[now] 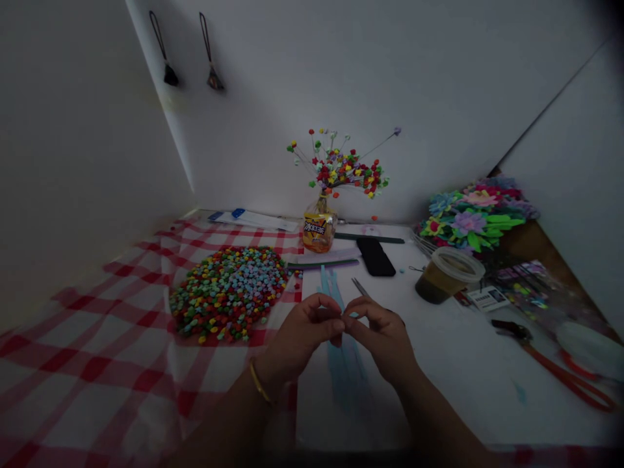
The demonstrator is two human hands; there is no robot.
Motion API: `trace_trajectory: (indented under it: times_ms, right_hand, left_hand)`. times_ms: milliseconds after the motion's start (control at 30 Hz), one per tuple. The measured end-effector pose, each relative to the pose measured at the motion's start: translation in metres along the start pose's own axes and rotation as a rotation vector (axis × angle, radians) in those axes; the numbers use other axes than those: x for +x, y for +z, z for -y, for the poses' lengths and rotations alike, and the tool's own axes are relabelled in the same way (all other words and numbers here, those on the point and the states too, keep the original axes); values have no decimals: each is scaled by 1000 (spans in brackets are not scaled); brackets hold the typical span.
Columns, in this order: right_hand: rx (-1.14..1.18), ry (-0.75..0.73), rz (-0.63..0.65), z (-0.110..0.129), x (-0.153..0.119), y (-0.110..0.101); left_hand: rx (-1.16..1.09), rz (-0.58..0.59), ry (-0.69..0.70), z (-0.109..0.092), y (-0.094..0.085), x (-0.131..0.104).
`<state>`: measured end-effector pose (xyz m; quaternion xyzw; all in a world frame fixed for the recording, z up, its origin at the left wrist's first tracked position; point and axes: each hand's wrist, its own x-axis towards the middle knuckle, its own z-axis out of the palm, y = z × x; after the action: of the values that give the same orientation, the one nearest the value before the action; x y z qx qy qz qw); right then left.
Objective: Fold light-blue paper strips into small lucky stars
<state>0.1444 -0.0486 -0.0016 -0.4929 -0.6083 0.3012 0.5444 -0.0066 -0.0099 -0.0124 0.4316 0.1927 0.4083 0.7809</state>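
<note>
My left hand (314,328) and my right hand (377,331) meet fingertip to fingertip above the white table. Both are closed in a pinch on a small light blue paper strip (353,314), of which only a bit shows between the fingers. Under my hands lies a bundle of light blue paper strips (344,370), running lengthwise toward me. Just beyond my right hand the metal tips of a pointed tool (359,286) stick out; the rest of it is hidden. A large pile of colourful folded paper stars (229,292) lies left of my left hand.
A plastic bottle (319,229) holds stems topped with stars. Behind my right hand lies a black phone (375,257). On the right are a lidded tub of dark liquid (448,276), fuzzy flowers (470,218) and an orange strap (568,377). A red checked cloth (97,364) covers the left side.
</note>
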Motion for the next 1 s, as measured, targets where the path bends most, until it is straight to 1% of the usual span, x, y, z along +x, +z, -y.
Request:
trace_trajectory:
  times_ms: [100,167,300,400,500,600,700,767,900,1000]
  right_hand:
    - [101,48,5,-1,0,0]
    - [125,65,-13,-2,0,-1]
    - [118,86,-52,-3,0,-1]
    - [111,90,-59,-2,0,-2]
    - [113,85,-63,-2,-1,-2]
    - [120,52,-77,-2,-2,-2]
    - [111,-2,-113,-1,-3,-1]
    - [96,-14,-126,-1,-3,-1]
    - [106,6,-80,-1,-4,-1]
    - [140,-18,-75,0,-5,-1]
  left_hand:
    - [138,-68,88,-2,4,0]
    - [178,-95,120,-4,6,0]
    - [227,-112,129,-5,8,-2]
    - [320,-141,151,-3,7,-4]
    - [469,-190,220,0,6,-6]
    - [592,-185,267,2,5,-7]
    - [654,-177,295,2,5,-8]
    - [609,-158,269,1,7,-9]
    - [350,-94,180,-2,10,-9]
    - [219,-98,158,-3,11,-8]
